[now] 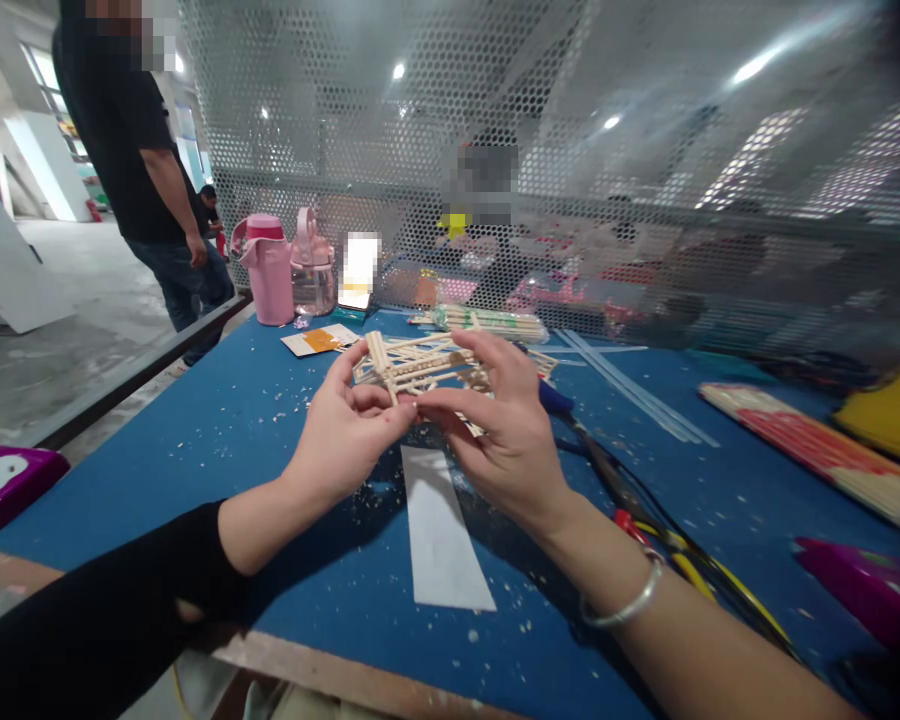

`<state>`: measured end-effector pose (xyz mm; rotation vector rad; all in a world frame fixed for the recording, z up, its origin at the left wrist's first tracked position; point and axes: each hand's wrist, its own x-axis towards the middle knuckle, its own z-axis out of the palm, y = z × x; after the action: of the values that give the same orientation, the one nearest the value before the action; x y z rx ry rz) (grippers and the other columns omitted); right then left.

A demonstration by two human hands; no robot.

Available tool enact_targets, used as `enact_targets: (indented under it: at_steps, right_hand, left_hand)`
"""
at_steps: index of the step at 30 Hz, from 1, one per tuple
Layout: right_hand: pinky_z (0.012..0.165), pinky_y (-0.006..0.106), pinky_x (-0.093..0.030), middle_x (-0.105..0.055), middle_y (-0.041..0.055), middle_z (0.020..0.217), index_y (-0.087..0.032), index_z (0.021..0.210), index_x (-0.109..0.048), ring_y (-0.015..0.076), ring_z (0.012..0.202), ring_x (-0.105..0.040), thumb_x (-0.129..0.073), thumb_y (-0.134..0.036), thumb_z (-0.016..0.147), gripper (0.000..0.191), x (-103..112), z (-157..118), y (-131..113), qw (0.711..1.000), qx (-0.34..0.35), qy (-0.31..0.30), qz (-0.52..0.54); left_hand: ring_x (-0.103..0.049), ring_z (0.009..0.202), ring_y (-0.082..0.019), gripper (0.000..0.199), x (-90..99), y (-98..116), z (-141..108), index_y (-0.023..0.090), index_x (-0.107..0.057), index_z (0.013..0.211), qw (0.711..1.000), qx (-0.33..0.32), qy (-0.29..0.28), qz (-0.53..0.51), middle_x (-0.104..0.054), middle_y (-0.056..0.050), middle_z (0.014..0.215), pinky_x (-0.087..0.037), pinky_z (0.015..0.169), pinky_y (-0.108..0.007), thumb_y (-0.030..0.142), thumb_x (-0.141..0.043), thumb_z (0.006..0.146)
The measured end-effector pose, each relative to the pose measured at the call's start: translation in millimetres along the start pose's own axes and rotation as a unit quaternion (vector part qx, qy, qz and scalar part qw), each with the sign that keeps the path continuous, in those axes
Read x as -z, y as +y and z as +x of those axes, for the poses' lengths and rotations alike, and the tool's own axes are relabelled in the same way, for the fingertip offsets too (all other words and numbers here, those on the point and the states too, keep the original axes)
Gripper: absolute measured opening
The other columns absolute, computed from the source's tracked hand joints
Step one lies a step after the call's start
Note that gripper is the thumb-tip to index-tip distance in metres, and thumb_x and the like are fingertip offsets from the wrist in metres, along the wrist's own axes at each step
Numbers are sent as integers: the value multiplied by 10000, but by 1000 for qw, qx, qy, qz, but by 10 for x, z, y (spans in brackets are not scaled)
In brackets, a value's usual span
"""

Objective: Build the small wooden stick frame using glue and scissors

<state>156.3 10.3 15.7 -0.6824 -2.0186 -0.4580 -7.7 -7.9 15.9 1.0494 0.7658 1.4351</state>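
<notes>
A small structure of thin wooden sticks (435,375) is held up above the blue table between my two hands. My left hand (345,425) closes on its left end, thumb and fingers about a little bundle of upright sticks. From the right, my right hand (510,425) grips it, with thumb and forefinger pinched near the left thumb; what lies right at those fingertips is too small to make out. Below the hands lies a white strip (446,545). Just beyond my right wrist is a blue tool (556,398), partly hidden, that looks like a glue gun.
Translucent glue sticks (637,395) and a pack of wooden sticks (810,445) lie right; another pack (487,322) lies behind. Yellow-handled pliers (682,560) rest by my right forearm. A pink bottle (268,275), clear jug (313,280) and phone (358,270) stand before a perforated metal screen (345,130).
</notes>
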Motion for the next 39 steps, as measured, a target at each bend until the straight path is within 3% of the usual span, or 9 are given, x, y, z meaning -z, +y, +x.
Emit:
enact_targets:
  at_steps: [8,13,22,27,33,39]
  right_hand:
    - [1012,490,-425,-562,129,1291,-230,998,-561,271,1237,-514,-664,-208,810,215,-10,5,-10,999,-32,26,9]
    - [978,514,-446,-554,124,1293,-253,972,-520,286,1233,-521,-648,-232,817,202,15,12,-12,999,-42,11,-1]
    - [995,527,-429,-497,137,1332,-228,986,-558,291,1264,-474,-596,-133,763,246,48,6,-24,998,-42,1,55]
    - [1034,534,-386,-489,66,1359,-273,973,-677,272,1268,-455,-602,-147,816,215,17,-3,-2,1000,17,-2,4]
    - [1016,515,-412,-525,55,1344,-291,952,-709,256,1244,-481,-622,-183,840,178,-3,-8,25,1000,21,-5,-15]
    - [1011,517,-413,-592,50,1296,-267,882,-687,266,1231,-504,-571,-185,866,143,108,40,-50,999,-6,-17,-32]
  left_hand:
    - [-607,547,-94,877,-23,47,-19,88,-304,1411,1000,20,10,5,-653,56,567,-481,628,-232,99,-729,644]
    - [-600,548,-94,908,-32,54,-21,82,-278,1429,1000,26,11,6,-645,62,559,-484,648,-240,95,-731,643]
    - [-619,569,-104,894,-11,32,-13,102,-288,1429,1000,19,2,13,-641,59,575,-483,643,-238,107,-732,653]
    - [-571,527,-77,914,11,15,-9,100,-273,1439,1000,12,-11,4,-640,63,572,-466,617,-217,97,-736,650]
    - [-588,563,-87,946,25,47,-4,90,-231,1458,999,24,-26,1,-648,48,594,-468,624,-214,86,-736,658]
    - [-634,602,-114,674,24,51,20,130,-418,1313,1000,28,-12,-7,-681,16,664,-499,606,-227,168,-726,715]
